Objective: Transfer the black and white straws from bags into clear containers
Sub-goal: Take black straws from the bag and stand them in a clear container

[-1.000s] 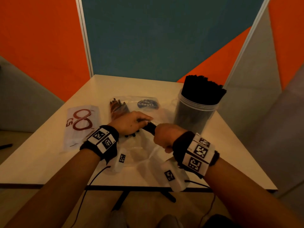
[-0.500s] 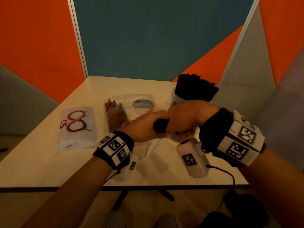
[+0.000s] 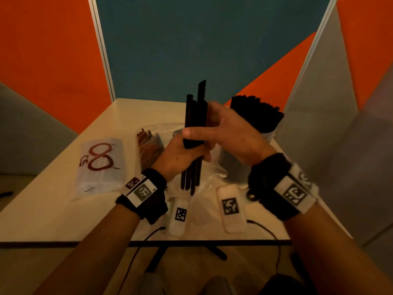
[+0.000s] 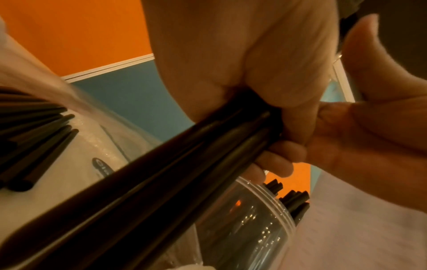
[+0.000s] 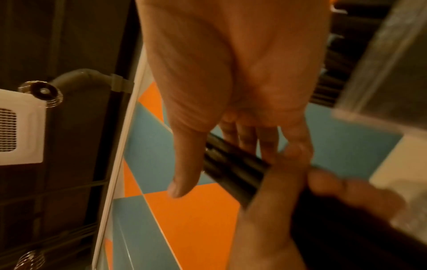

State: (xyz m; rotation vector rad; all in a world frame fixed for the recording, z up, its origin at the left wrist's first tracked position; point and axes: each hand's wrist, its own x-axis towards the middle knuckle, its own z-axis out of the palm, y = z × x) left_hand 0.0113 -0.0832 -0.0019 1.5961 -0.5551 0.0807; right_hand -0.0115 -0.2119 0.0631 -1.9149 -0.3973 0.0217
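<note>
A bundle of black straws [image 3: 196, 116] [image 4: 161, 173] [image 5: 233, 168] stands upright above the table. My left hand [image 3: 180, 154] [image 4: 265, 82] grips its middle with curled fingers. My right hand [image 3: 223, 128] [image 5: 231, 73] is just above, thumb laid straight across the front of the bundle, straight fingers behind it. To the right stands the clear container [image 3: 266, 136] [image 4: 254, 228], packed with black straws. A crumpled clear bag [image 3: 207, 173] lies under the hands; more black straws [image 4: 34, 146] lie in it. The bag of white straws [image 3: 100, 165] with a red logo lies at the left.
A clear bag of brown straws [image 3: 150, 145] lies between the white-straw bag and my hands. The table [image 3: 53, 209] has its front edge just below my wrists. Orange, blue and grey partition panels close in the back and sides.
The bundle has come up out of the bag from lying low and now stands upright. Both hands have risen, and my right hand's fist on it has loosened to straight fingers.
</note>
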